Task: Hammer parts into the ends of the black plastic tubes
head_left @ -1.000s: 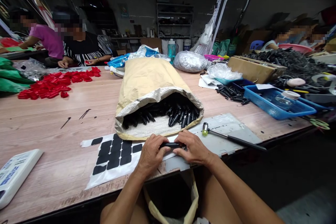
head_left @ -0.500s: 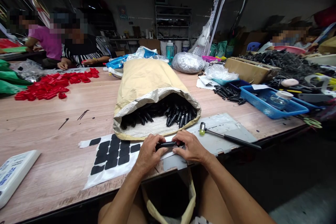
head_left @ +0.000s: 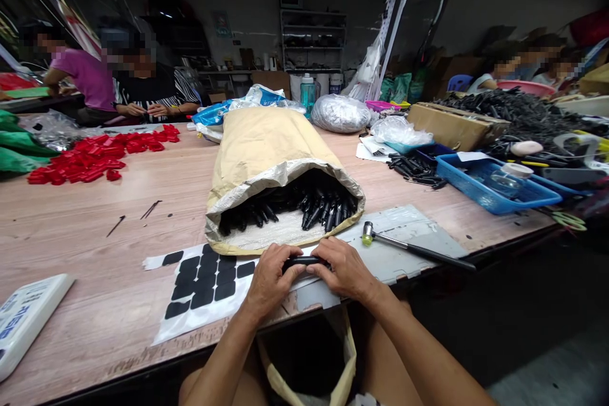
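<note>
My left hand (head_left: 272,279) and my right hand (head_left: 346,271) both hold a short black pen-like tube (head_left: 304,261) at the table's front edge. It lies level, one end in each hand, with fingers and thumbs closed round it; both its tips are hidden. Just beyond my hands is the mouth of a tan sack (head_left: 271,139), with many similar black tubes (head_left: 328,209) inside. Left of my left hand lies a white backing sheet (head_left: 169,328) bearing square black stickers (head_left: 203,280). A small hammer (head_left: 413,248) with a yellow-green face rests right of my right hand.
A grey board (head_left: 431,228) lies under the hammer. A blue tray (head_left: 490,193) and a cardboard box (head_left: 451,127) stand at the right. Red pieces (head_left: 95,155) are heaped at the left, near a white device (head_left: 35,320). Two co-workers sit beyond them. An open bag (head_left: 349,355) hangs below the edge.
My right hand has shifted slightly left along the black tube, its thumb now closer to my left thumb. A co-worker at the left has brought both hands together.
</note>
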Motion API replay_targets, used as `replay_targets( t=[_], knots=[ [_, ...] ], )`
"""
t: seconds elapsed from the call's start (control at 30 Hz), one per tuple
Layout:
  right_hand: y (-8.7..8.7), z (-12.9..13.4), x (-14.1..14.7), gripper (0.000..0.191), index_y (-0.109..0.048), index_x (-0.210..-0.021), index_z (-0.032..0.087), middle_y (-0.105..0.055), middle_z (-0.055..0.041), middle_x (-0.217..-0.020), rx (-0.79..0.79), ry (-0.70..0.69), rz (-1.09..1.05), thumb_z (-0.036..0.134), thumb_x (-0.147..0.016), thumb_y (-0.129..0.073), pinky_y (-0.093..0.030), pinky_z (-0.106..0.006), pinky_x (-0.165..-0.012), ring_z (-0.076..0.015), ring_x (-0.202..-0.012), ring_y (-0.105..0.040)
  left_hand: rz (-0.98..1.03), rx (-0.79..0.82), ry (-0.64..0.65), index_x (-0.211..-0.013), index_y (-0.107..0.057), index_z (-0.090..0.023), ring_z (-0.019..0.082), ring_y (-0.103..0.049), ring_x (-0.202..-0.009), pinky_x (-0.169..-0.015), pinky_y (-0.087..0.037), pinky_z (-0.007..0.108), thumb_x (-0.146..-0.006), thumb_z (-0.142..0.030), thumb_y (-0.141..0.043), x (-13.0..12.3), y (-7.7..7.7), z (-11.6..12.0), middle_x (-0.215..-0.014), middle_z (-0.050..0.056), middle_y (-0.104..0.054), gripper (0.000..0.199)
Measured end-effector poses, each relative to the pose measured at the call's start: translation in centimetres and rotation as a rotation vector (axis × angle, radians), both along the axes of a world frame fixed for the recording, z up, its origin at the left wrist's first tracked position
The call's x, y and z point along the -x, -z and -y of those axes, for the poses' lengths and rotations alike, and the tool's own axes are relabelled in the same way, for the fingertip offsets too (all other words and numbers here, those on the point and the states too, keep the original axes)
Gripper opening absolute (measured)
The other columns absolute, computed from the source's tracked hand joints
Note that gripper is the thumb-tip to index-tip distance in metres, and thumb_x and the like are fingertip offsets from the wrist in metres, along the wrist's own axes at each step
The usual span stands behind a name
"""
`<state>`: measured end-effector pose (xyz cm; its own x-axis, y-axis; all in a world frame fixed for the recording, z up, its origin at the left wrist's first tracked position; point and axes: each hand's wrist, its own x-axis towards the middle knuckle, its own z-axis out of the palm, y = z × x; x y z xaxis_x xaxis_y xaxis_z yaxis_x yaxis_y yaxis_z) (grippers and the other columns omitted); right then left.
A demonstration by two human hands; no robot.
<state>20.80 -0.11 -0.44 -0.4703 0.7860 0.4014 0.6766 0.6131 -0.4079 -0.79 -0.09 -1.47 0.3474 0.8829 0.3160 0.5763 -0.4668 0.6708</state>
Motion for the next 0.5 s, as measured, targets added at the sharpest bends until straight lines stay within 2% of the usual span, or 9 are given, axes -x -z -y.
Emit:
replay_targets(
  t=[0.07,0.17,0.5],
  knots=[
    [0.1,0.1,0.1,0.013,-0.065,-0.096,0.020,-0.063,-0.0034,-0.088,-0.006,0.006,-0.003,0.033,-0.094,-0.064,-0.038,-0.032,-0.078,-0.0187,-0.087,-0.052,-0.026,-0.021,0.027,-0.114,-0.068,-0.025,0.024,-0.056,-0.097,-0.090,-0.042,0.042,-0.095,-0.031,-0.060,0.0,-0.1,0.0,-0.102,0.005,-0.071,0.022],
    [0.1,0.2,0.3,0.014,-0.064,-0.093,0.020,-0.061,-0.0036,-0.087,-0.021,0.005,0.011,0.034,-0.095,-0.062,-0.037,-0.032,-0.077,-0.0188,-0.085,-0.050,-0.071,-0.041,0.057,-0.109,-0.070,-0.024,0.024,-0.056,-0.094,-0.088,-0.041,0.042,-0.097,-0.029,-0.057,-0.1,-0.2,0.0,-0.097,0.005,-0.070,0.018],
    [0.7,0.3,2.4,0.016,-0.053,-0.076,0.020,-0.057,-0.0051,-0.084,-0.106,0.025,-0.010,0.024,-0.091,-0.058,-0.034,-0.035,-0.076,-0.0207,-0.085,-0.045,0.017,-0.125,-0.022,-0.091,-0.068,-0.019,0.024,-0.052,-0.087,-0.082,-0.042,0.040,-0.088,-0.016,-0.052,-0.2,-0.5,0.6,-0.084,0.006,-0.065,0.017]
  ],
)
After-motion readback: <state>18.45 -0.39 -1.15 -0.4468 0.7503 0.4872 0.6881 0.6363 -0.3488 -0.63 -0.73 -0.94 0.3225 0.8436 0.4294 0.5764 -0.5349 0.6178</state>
